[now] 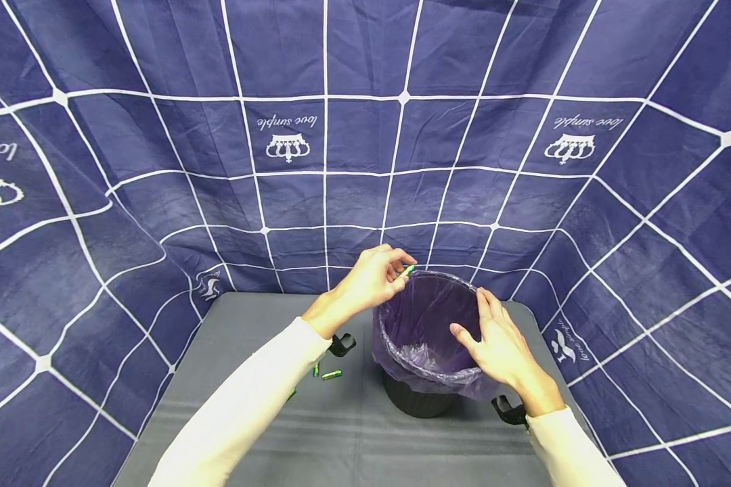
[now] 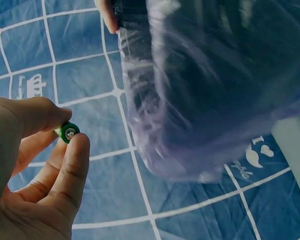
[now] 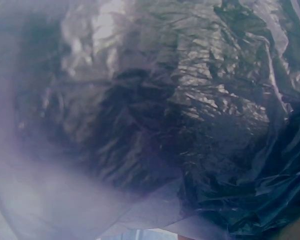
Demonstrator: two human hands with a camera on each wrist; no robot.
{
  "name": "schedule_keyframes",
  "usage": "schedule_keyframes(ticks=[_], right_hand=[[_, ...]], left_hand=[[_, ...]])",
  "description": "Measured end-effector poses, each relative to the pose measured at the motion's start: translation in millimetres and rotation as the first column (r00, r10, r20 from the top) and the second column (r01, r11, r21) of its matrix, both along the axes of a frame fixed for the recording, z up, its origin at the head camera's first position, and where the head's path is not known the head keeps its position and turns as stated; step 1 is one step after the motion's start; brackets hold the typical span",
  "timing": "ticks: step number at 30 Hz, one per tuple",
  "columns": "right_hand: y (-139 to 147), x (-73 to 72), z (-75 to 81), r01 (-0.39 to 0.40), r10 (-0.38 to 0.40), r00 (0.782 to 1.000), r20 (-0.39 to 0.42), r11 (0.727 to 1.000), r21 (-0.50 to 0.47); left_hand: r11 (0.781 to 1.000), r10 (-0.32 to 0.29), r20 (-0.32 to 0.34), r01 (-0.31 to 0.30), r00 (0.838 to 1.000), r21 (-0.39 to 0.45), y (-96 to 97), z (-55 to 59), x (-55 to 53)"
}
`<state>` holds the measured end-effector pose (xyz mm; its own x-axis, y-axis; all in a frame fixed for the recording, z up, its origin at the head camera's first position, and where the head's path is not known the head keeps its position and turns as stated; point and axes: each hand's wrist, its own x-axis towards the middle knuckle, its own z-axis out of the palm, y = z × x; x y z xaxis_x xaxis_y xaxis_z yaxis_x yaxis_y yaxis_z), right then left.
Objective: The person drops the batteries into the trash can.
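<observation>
My left hand (image 1: 374, 276) pinches a small green battery (image 2: 70, 132) between thumb and fingertips. In the head view it is beside the upper left rim of a black trash bin (image 1: 417, 402), lined with a translucent purple bag (image 1: 396, 368). At the opposite rim, my right hand (image 1: 502, 345) lays fairly straight fingers along the bag's edge, thumb pointing over the opening. Crinkled plastic of the liner (image 3: 140, 110) fills the right wrist view. More green batteries (image 1: 331, 375) lie left of the bin, partly behind the left sleeve.
The bin stands on a grey table (image 1: 365, 446). A blue cloth (image 1: 365, 135) with white grid lines surrounds the table at the back and sides. Black wrist mounts (image 1: 510, 410) sit at both wrists, the right one close to the bag.
</observation>
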<state>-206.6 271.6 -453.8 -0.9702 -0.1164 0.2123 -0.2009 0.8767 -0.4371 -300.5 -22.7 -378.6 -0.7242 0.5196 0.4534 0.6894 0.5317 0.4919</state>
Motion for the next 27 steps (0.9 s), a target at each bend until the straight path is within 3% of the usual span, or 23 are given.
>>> schedule_keyframes(ticks=[3, 7, 10, 14, 19, 27], right_hand=[[0.2, 0.1, 0.8, 0.001, -0.001, 1.000, 0.002, 1.000, 0.002], [0.5, 0.2, 0.8, 0.001, -0.001, 1.000, -0.002, 1.000, 0.006], [0.4, 0.0, 0.6, 0.000, 0.000, 1.000, -0.005, 1.000, 0.005], [0.3, -0.1, 0.2, -0.001, 0.001, 1.000, -0.005, 1.000, 0.007], [-0.1, 0.1, 1.0, -0.003, 0.003, 1.000, -0.001, 1.000, 0.002], [-0.9, 0.1, 1.7, 0.001, -0.001, 1.000, 0.008, 1.000, 0.001]], left_hand=[[0.999, -0.023, 0.023, 0.024, 0.999, -0.024, 11.8, 4.3, -0.3], [0.997, -0.045, 0.000, 0.045, 0.999, -0.061, 23.8, 6.6, -1.5], [0.995, -0.067, -0.022, 0.066, 0.997, -0.070, 29.9, 7.0, -3.9], [0.995, -0.072, -0.002, 0.072, 0.997, -0.075, 33.7, 6.6, -6.4], [0.996, -0.021, 0.017, 0.023, 1.000, -0.090, 26.8, 2.0, -3.6], [0.996, 0.037, -0.032, -0.039, 0.999, -0.080, 1.4, -6.8, 5.3]])
